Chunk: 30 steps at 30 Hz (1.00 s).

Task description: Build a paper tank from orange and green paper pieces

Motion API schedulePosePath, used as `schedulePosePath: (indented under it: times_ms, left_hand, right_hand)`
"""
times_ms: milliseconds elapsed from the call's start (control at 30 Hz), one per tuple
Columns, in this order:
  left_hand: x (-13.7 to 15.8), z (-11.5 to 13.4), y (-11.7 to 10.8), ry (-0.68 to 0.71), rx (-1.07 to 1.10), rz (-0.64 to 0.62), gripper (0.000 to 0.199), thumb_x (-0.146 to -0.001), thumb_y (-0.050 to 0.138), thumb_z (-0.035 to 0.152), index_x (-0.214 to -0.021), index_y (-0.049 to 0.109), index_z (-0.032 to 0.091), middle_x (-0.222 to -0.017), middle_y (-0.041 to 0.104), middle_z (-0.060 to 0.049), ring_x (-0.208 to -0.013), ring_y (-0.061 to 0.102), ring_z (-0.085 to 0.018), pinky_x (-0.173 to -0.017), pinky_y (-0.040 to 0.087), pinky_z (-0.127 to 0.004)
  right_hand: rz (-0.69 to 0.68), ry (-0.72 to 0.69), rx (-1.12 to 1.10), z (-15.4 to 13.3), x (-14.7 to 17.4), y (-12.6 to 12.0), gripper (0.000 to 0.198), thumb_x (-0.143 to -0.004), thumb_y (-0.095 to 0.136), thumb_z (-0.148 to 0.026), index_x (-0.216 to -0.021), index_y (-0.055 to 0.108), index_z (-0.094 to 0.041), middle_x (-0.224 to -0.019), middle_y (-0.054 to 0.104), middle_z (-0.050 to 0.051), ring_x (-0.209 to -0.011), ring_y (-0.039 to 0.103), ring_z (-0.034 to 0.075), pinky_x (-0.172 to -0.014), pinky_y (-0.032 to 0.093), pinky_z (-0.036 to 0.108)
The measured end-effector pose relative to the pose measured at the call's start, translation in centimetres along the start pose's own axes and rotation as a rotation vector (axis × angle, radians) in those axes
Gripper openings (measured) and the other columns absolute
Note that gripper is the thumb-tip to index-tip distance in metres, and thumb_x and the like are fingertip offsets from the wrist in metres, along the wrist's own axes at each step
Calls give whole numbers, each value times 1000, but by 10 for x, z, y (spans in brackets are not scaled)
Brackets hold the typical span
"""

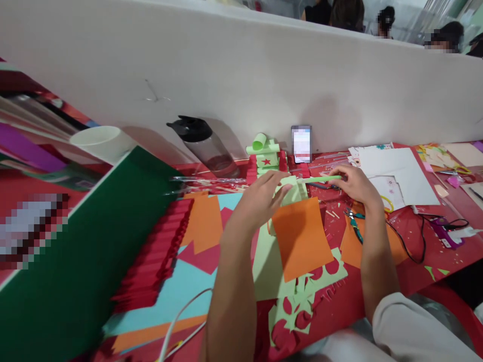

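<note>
My right hand pinches one end of a thin light green paper tube, which lies level and points left. At the tube's other end is a folded light green paper piece, gripped by my left hand; its far fingers are partly hidden. Just beyond stands a light green paper model with a red star, red pleated sides and a rolled paper ring on top. An orange paper sheet lies nearer to me, between my forearms. Cut light green scraps lie in front of it.
A phone and a tilted bottle lean by the white partition. At left stand a green board and red pleated paper. Pliers, a black cable and white sheets lie at right.
</note>
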<state>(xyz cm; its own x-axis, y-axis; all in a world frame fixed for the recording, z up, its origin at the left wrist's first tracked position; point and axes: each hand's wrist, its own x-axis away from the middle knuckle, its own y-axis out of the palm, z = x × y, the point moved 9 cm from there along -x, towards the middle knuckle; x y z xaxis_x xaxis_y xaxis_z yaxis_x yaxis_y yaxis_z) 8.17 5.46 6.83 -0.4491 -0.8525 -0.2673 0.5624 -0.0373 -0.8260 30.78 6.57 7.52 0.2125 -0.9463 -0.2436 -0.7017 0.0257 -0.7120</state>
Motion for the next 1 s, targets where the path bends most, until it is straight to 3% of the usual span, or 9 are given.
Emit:
schedulePosePath:
  times_ms: [67,200,300,433,633,767,1000]
  left_hand:
    - [-3,13,11,37,2,-38,41,-108,34,42,-133,58,20,-130,66,-14,-118,63,-31,-94,51,-42]
    - [-7,21,30,0,-42,-117,37,-108,28,33,-127,57,19,-114,70,-14,-98,68,-30,-78,51,-37]
    - [-7,23,28,-10,-64,-110,36,-108,26,31,-128,54,20,-103,70,-13,-89,69,-29,-71,48,-34]
    - [-4,18,24,-56,-126,-172,39,-109,26,34,-134,52,20,-87,69,-10,-76,69,-29,-66,44,-32]
    - [1,12,17,-58,-62,-226,47,-110,24,45,-142,50,23,-81,69,-6,-71,67,-26,-65,41,-29]
    - [5,11,6,-31,-34,-212,54,-109,19,53,-133,58,23,-76,65,-4,-66,62,-24,-64,39,-30]
    - [13,5,-9,-102,95,-196,44,-106,30,56,-114,58,24,-69,54,0,-61,51,-19,-60,36,-29]
  right_hand:
    - [-6,-78,-75,-23,-4,13,9,-91,67,-28,-93,72,-21,-101,73,4,-94,65,20,-86,46,31]
    - [42,-90,-310,-45,-11,36,20,-94,67,-41,-92,69,-22,-88,68,1,-78,60,16,-74,45,28]
    - [118,-23,-578,-47,-15,49,30,-90,72,-50,-84,63,-22,-76,60,-2,-66,52,13,-62,40,25]
    - [57,24,-829,-51,-19,75,37,-85,75,-54,-83,55,-24,-68,48,-6,-56,42,10,-54,34,24]
    - [-17,66,-882,-54,-20,92,40,-87,70,-60,-85,53,-24,-64,40,-8,-52,37,9,-50,30,22]
    - [-41,60,-895,-61,-19,96,39,-85,73,-58,-86,54,-24,-64,42,-8,-53,39,9,-51,31,22]
    - [12,0,-856,-69,-17,92,35,-86,74,-56,-86,58,-24,-67,45,-6,-54,37,9,-51,31,24]
